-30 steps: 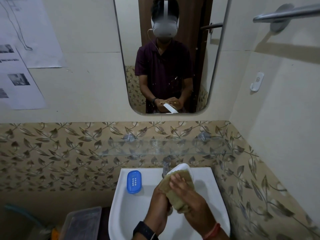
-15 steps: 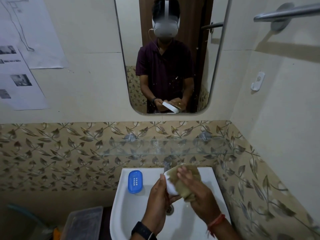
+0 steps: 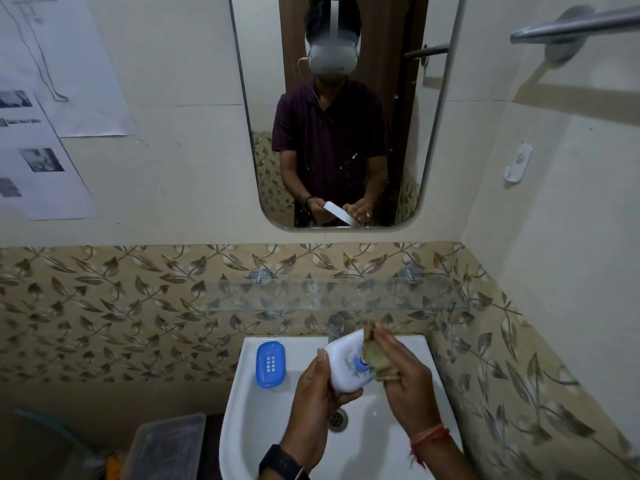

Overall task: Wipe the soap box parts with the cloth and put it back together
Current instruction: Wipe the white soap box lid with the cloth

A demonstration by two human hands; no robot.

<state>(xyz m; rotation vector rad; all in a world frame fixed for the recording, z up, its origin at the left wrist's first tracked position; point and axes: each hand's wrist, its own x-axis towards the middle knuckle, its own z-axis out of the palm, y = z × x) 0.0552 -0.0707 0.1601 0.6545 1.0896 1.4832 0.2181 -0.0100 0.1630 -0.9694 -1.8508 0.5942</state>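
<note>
My left hand [image 3: 313,400] holds a white soap box part [image 3: 346,363] with a blue flower print, tilted above the basin. My right hand [image 3: 403,379] presses a crumpled tan cloth [image 3: 375,358] against the right end of that white part. The other part, a blue tray with small drain holes [image 3: 270,364], lies flat on the white sink's [image 3: 249,414] back left corner, apart from both hands.
A tap [image 3: 335,329] stands behind the held part, under a glass shelf [image 3: 311,294]. The drain [image 3: 337,419] sits below my hands. A clear plastic bin [image 3: 166,448] stands left of the sink. A mirror [image 3: 332,109] and a towel bar [image 3: 575,24] are on the walls.
The cloth has slid from covering most of the white part to its right end, so the printed face now shows. My right hand has moved to the right.
</note>
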